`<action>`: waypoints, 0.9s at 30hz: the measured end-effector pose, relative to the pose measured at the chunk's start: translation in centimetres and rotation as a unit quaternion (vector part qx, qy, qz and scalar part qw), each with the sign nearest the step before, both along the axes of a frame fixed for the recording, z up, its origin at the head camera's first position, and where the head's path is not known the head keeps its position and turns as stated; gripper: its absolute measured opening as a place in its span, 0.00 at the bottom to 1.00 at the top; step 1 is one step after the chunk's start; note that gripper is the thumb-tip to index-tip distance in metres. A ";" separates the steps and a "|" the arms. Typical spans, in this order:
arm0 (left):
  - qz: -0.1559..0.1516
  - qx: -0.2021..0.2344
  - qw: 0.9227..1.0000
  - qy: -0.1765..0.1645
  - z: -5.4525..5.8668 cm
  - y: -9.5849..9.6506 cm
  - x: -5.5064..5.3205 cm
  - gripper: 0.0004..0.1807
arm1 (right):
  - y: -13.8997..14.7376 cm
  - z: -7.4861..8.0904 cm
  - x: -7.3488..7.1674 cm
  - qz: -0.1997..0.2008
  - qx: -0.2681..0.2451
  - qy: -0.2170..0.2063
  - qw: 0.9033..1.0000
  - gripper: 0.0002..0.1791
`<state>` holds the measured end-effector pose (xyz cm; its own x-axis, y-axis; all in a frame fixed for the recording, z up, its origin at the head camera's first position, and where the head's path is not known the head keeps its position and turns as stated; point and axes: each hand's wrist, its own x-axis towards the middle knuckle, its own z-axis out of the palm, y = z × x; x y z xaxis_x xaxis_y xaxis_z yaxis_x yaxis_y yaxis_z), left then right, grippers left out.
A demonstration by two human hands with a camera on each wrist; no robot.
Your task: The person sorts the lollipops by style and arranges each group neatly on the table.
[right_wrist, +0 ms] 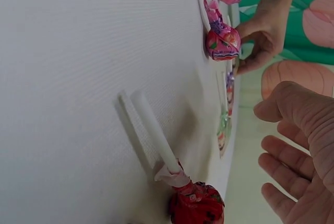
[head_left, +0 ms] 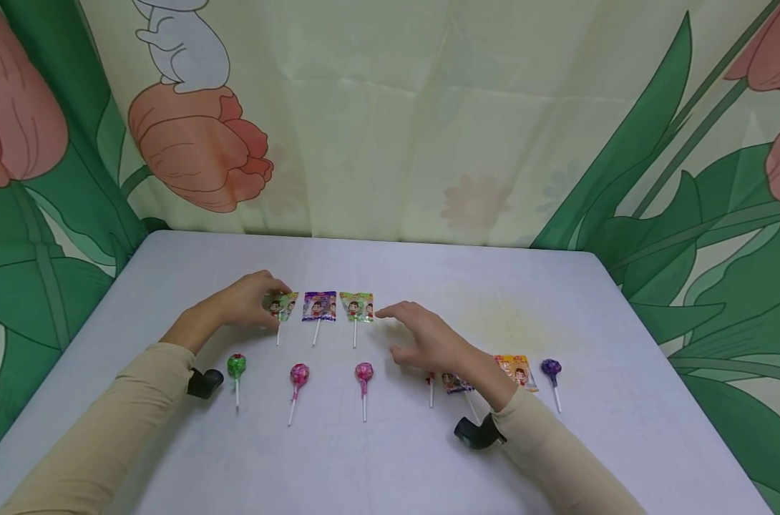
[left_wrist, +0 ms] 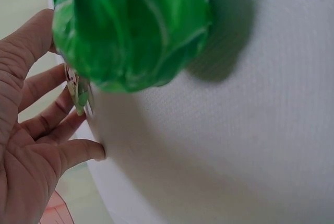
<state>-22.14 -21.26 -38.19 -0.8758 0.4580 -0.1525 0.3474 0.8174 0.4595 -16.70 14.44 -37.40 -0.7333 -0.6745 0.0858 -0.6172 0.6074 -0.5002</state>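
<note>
My left hand (head_left: pixel 251 300) rests at the left end of the back row, its fingers arched around the edge of a flat-packet lollipop (head_left: pixel 282 306) with a green wrapper. Fingers partly cover that packet. Beside it lie a purple-packet lollipop (head_left: pixel 319 306) and another green-packet lollipop (head_left: pixel 357 307). My right hand (head_left: pixel 429 336) hovers with spread, relaxed fingers just right of that last packet, holding nothing. A green ball lollipop (left_wrist: pixel 130 31) looms close in the left wrist view. Beneath the right hand, a red ball lollipop (right_wrist: pixel 197 203) shows its white stick in the right wrist view.
Two pink ball lollipops (head_left: pixel 299 374) stand out in the front row. Partly behind the right wrist lie a dark purple packet (head_left: pixel 456 384) and an orange packet (head_left: pixel 517 370), then a purple ball lollipop (head_left: pixel 550 368). A white-covered table (head_left: pixel 390 472) meets a flowered curtain (head_left: pixel 390 143).
</note>
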 end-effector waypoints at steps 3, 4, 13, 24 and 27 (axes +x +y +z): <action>0.000 -0.001 1.000 -0.001 0.0 0.1 0.0 0.34 | 0.3 0.1 0.3 -0.001 0.003 -0.001 1.000 0.30; -0.001 0.000 1.000 -0.001 0.0 0.1 0.0 0.34 | 0.4 0.2 0.4 -0.002 0.003 -0.002 1.000 0.30; 0.009 0.002 1.000 -0.006 -0.2 0.2 -0.1 0.34 | 1.1 0.4 1.3 -0.007 -0.003 -0.012 1.000 0.31; 0.011 -0.007 1.000 -0.005 -0.1 0.1 0.0 0.34 | 2.1 0.3 2.1 -0.007 -0.015 -0.016 1.000 0.31; 0.014 -0.009 1.000 -0.007 0.0 0.0 0.1 0.34 | 2.6 0.3 2.3 -0.017 -0.012 -0.013 1.000 0.31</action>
<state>-22.09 -21.21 -38.23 -0.8858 0.4310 -0.1723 0.3187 0.8346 0.4492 -14.41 16.99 -37.09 -0.7582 -0.6468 0.0824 -0.5828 0.6156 -0.5304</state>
